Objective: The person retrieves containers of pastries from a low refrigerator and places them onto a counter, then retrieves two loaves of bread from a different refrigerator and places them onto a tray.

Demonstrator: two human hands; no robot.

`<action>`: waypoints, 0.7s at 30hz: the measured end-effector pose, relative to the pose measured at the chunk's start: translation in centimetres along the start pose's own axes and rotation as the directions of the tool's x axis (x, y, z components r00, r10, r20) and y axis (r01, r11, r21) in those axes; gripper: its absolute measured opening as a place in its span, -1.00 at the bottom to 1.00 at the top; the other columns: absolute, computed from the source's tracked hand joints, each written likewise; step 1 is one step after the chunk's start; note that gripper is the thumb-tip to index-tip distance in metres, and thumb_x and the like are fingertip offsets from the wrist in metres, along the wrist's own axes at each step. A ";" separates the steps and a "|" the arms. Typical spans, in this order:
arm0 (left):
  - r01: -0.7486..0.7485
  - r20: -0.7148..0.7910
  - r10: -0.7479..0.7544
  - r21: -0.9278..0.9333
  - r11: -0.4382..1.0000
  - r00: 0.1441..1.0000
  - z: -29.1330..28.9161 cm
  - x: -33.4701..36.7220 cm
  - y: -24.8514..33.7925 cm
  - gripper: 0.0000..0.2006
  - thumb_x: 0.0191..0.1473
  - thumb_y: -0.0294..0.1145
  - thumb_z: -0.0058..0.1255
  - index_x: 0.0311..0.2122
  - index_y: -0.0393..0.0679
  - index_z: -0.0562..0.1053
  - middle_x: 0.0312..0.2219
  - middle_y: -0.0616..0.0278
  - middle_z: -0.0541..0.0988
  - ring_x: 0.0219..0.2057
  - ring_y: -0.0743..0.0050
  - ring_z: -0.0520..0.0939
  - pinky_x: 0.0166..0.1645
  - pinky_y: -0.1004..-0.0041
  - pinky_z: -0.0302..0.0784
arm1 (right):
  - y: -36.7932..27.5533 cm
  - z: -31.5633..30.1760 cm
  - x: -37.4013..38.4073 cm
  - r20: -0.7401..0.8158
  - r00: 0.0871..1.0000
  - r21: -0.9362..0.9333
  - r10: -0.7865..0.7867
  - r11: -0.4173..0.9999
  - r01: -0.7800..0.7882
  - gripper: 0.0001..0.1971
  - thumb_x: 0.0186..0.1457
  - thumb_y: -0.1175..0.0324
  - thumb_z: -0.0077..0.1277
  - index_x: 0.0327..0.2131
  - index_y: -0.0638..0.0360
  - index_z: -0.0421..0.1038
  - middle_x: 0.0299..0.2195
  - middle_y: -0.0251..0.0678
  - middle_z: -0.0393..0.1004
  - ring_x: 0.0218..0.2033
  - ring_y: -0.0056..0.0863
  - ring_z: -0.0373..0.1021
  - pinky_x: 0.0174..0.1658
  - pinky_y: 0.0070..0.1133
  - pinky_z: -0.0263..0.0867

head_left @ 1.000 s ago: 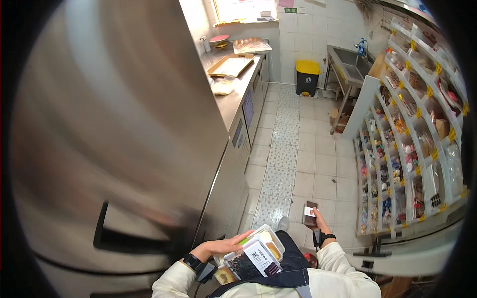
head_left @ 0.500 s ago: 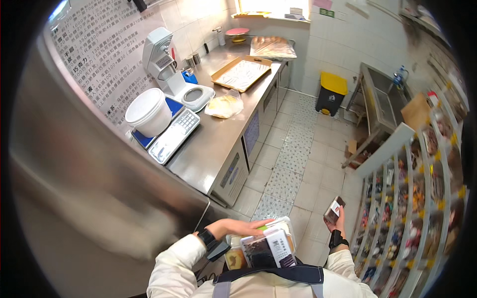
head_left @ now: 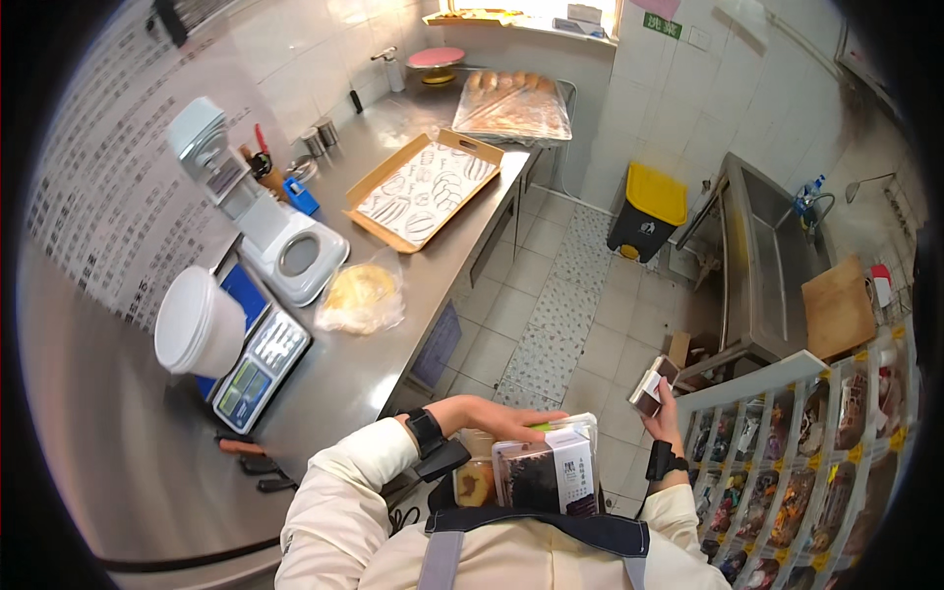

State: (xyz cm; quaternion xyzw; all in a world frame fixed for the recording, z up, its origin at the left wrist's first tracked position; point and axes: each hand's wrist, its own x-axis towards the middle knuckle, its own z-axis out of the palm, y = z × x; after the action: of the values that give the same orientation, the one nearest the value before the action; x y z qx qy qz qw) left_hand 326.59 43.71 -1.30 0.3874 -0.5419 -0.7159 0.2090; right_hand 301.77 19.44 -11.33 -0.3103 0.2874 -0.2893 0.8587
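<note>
My left hand point(head_left: 501, 421) is curled over the top edge of several clear plastic food boxes, hugged upright against my apron. The front food box point(head_left: 546, 472) has dark contents and a white label band. Beside it, a clear package point(head_left: 475, 482) shows something round and yellow-brown. My right hand point(head_left: 666, 415) holds a small flat box point(head_left: 654, 385), dark brown with a white label, out over the floor. Black bands sit on both wrists. The lower parts of the boxes are hidden by my apron.
On the steel counter at left stand a wooden tray point(head_left: 425, 193), a bag of yellow food point(head_left: 360, 295), a mixer point(head_left: 292, 256), a scale point(head_left: 261, 366) and a white bucket point(head_left: 200, 320). A yellow-lidded bin point(head_left: 649, 211), steel sink point(head_left: 777, 246) and shelf of clear drawers point(head_left: 787, 452) line the right.
My view has moved forward along the counter, so the tray, scale and bin appear closer. Both hands keep their hold; the small box now tilts more level in my right hand.
</note>
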 end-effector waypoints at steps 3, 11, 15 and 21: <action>-0.013 -0.083 0.015 0.023 1.000 0.996 -5.7 1.2 0.6 -0.07 -0.12 0.30 -0.23 0.19 -0.07 -0.29 0.14 -0.04 -0.15 0.18 0.15 -0.18 0.18 0.29 -0.28 | -2.9 0.0 7.1 0.005 0.995 -0.017 0.099 0.995 -0.099 -0.70 0.07 0.11 -0.15 -0.23 0.08 0.34 -0.31 -0.40 0.42 -0.29 -0.51 0.36 -0.17 -0.46 0.28; -0.156 -0.471 0.099 -0.082 0.984 0.877 -14.0 5.2 1.7 -0.04 -0.12 0.36 -0.32 0.17 -0.17 -0.29 0.16 0.05 -0.23 0.18 0.24 -0.20 0.19 0.35 -0.28 | -3.9 8.8 34.4 0.227 0.880 -0.153 0.417 0.908 -0.391 -0.75 0.01 0.09 -0.06 -0.35 0.02 0.33 -0.42 -0.45 0.39 -0.39 -0.56 0.36 -0.27 -0.51 0.34; -0.292 -0.697 0.097 -0.168 0.941 0.711 -15.3 5.4 1.6 0.02 -0.19 0.40 -0.28 0.17 -0.19 -0.30 0.18 0.11 -0.33 0.19 0.31 -0.33 0.19 0.35 -0.38 | -1.2 15.9 42.8 0.282 0.792 -0.269 0.541 0.837 -0.476 -0.73 -0.04 0.07 -0.01 -0.37 0.02 0.35 -0.41 -0.44 0.39 -0.39 -0.54 0.35 -0.28 -0.49 0.33; -0.456 -0.848 -0.014 -0.298 0.839 0.529 -19.9 6.9 0.7 0.02 -0.20 0.38 -0.22 0.18 -0.14 -0.27 0.17 0.07 -0.23 0.19 0.25 -0.26 0.20 0.31 -0.36 | 3.6 20.4 52.2 0.339 0.802 -0.082 0.492 0.864 -0.496 -0.69 -0.07 0.08 0.01 -0.27 0.00 0.34 -0.38 -0.39 0.43 -0.33 -0.43 0.37 -0.25 -0.44 0.32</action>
State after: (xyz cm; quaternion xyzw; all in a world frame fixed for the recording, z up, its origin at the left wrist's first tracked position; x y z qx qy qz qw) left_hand 337.82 26.34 -5.10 0.5348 -0.2270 -0.5275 0.6199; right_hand 351.45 -6.00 -17.18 -0.2663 0.1997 0.0025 0.9430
